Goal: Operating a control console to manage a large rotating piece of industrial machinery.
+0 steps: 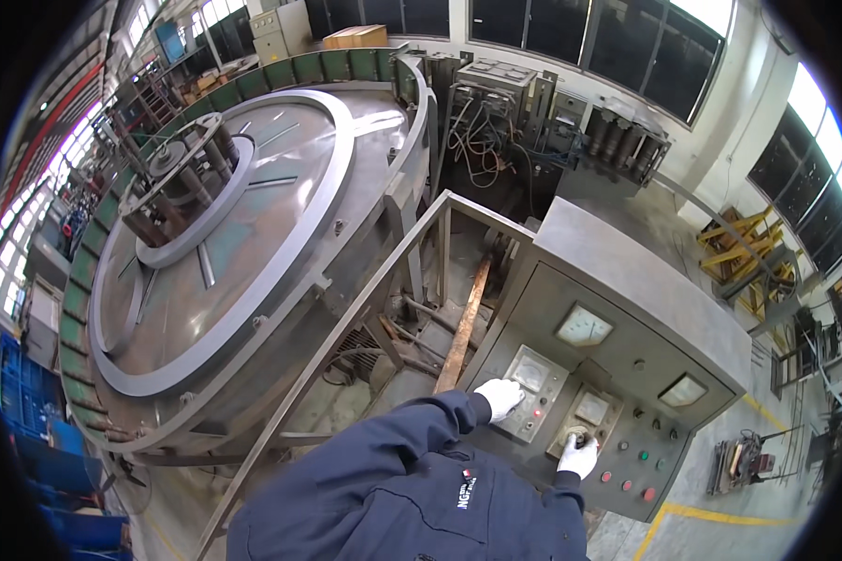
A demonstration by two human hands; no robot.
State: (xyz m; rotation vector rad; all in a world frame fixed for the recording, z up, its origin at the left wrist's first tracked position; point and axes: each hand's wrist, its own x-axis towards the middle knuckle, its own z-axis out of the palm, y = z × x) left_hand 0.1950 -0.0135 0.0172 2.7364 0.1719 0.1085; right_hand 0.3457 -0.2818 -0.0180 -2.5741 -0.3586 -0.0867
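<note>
Knob [580, 435] sits on the grey console [617, 266], the gloved right hand's [577, 457] fingers clamped on it. Just left, the gloved left hand [500, 398] is beside a meter [529, 374]; whether its fingers are together, I cannot tell. Farther left stands a large turntable [271, 224].

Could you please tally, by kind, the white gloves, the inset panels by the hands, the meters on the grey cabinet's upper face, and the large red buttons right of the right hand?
White gloves: 2
Inset panels: 2
Upper-face meters: 2
Large red buttons: 3
Total: 9
</note>
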